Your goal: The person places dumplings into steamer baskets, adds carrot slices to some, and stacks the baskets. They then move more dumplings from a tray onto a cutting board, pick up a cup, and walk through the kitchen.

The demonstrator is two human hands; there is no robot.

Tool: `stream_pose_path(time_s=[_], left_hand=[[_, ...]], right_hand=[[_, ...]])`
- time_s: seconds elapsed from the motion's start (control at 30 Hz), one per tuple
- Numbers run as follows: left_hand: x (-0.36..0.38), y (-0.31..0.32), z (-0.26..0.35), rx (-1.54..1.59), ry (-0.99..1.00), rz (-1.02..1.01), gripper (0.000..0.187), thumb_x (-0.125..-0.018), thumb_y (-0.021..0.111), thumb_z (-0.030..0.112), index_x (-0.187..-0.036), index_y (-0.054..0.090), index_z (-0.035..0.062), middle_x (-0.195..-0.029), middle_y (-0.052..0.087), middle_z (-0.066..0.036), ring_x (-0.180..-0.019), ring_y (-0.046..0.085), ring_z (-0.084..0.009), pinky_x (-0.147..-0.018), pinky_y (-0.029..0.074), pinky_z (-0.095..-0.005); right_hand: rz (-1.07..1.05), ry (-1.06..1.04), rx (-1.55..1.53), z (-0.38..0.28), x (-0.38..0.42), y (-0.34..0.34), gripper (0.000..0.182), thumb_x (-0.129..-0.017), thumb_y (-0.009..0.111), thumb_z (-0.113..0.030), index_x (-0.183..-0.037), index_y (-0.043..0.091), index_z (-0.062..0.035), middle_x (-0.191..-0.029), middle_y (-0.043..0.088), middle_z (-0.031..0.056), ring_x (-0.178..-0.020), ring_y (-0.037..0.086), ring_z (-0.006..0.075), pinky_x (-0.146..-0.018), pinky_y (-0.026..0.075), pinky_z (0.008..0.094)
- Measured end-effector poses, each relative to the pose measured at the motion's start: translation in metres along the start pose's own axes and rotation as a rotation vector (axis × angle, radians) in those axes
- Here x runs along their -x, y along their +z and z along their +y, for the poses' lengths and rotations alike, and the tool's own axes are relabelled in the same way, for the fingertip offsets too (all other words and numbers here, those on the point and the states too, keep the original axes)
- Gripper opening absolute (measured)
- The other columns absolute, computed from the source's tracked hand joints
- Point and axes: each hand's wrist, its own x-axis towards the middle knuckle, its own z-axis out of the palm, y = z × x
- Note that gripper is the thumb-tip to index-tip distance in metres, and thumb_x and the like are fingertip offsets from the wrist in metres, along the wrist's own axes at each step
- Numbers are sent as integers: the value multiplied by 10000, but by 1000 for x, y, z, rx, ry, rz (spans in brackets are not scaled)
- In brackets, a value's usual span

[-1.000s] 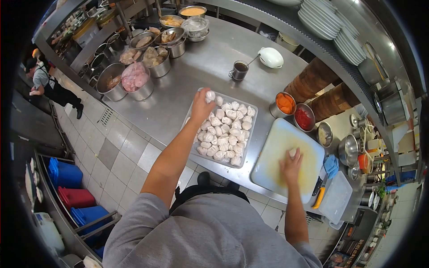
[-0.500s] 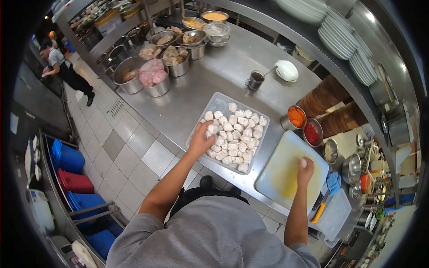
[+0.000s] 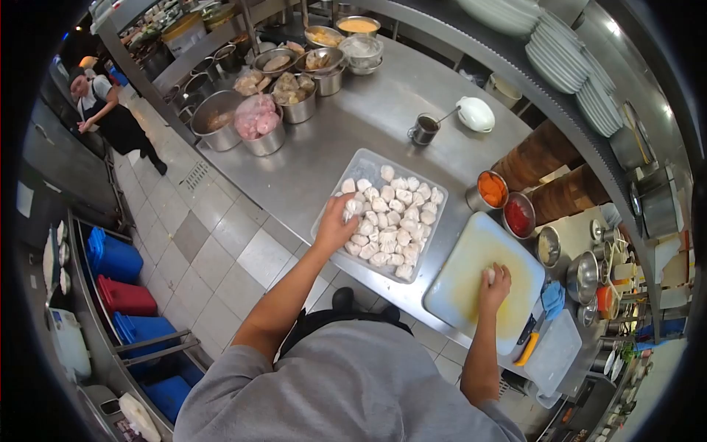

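A pale tray (image 3: 355,166) on the steel table holds rows of white pleated dumplings (image 3: 388,236). My left hand (image 3: 335,223) is at the tray's left side, its fingers closed around a whitish dumpling (image 3: 353,208) at the edge of the rows. Over the white cutting board (image 3: 451,286), which has a yellow stain, my right hand (image 3: 495,287) holds a small white piece (image 3: 489,276) between its fingers. What exactly this piece is cannot be made out. A knife with a yellow handle (image 3: 526,350) and a blue cloth (image 3: 552,300) lie right of the board.
Bowls of orange (image 3: 491,188) and red food (image 3: 519,214) stand behind the board. Pots with meat (image 3: 264,140) are at the back left, a metal cup (image 3: 425,130) and white dish (image 3: 476,115) further back. Another person (image 3: 110,114) stands at the far left.
My right hand has moved slightly down and left over the board with the white piece. My left hand stays at the tray's left side. The other person has turned.
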Motion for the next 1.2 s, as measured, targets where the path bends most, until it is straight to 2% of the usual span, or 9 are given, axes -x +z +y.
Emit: stream_pose_path(time_s=[0.17,0.37,0.5,0.53,0.6,0.67,0.93,1.1,1.2], left_hand=[[-7,-2,4,9,-6,-7,519,-837,677,135,-1339,552,97,-1158,547,-168,-1054,577,-355,-900,483,-395],[-8,1,-1,4,-7,-17,528,-824,683,99,-1338,562,79,-1175,556,-148,-1094,579,-310,-930,477,-369],[-12,2,-1,10,-26,-13,531,-821,685,81,-1338,564,80,-1145,550,-143,-1057,578,-280,-856,489,-351],[-12,1,1,10,-37,-12,530,-821,686,81,-1337,565,78,-1143,551,-144,-1058,579,-281,-861,488,-351],[-14,3,1,17,-56,-3,528,-821,687,82,-1335,567,75,-1142,552,-144,-1059,579,-281,-865,488,-351],[-10,1,-2,20,9,-11,530,-810,678,118,-1325,558,82,-1161,545,-177,-1090,569,-368,-933,478,-408],[-11,2,1,23,-49,-7,528,-823,686,85,-1337,563,66,-1136,554,-139,-1047,583,-284,-895,480,-356],[-10,-1,7,39,-88,-21,533,-820,677,132,-1338,555,87,-1140,547,-156,-1003,584,-326,-846,493,-375],[-10,3,-3,2,-8,23,530,-828,683,139,-1340,556,92,-1154,552,-155,-975,587,-308,-821,496,-366]], right_hand=[[-37,46,-92,-5,-16,6,306,-892,712,-138,-1187,666,-67,-1288,569,200,-1196,536,391,-1049,410,486],[526,-24,-472,-63,-103,-108,300,-937,687,-133,-1196,608,-3,-1291,566,175,-1206,536,313,-1072,388,415],[594,-88,-408,0,-67,-48,353,-954,667,-160,-1261,581,-8,-1305,558,174,-1227,527,311,-1070,393,414],[229,139,-690,29,-30,27,407,-955,657,-189,-1313,557,-22,-1323,549,190,-1256,515,359,-1079,397,445],[-22,-103,111,-11,-9,10,428,-953,648,-202,-1336,567,-30,-1450,470,225,-1353,437,393,-1105,381,463],[-3,-54,32,-23,-4,10,410,-934,669,-200,-1296,592,-26,-1423,488,231,-1323,455,413,-1091,392,473],[-29,30,-240,-13,-33,11,319,-885,746,-196,-1138,658,-22,-1189,624,149,-1075,590,311,-962,476,428],[-95,573,-918,-103,-73,-34,257,-934,728,-226,-1115,662,-55,-1113,622,63,-969,581,158,-881,491,330],[-224,341,-999,-160,-87,-25,250,-887,757,-148,-1094,670,-38,-1111,630,97,-1006,598,213,-914,483,346]])
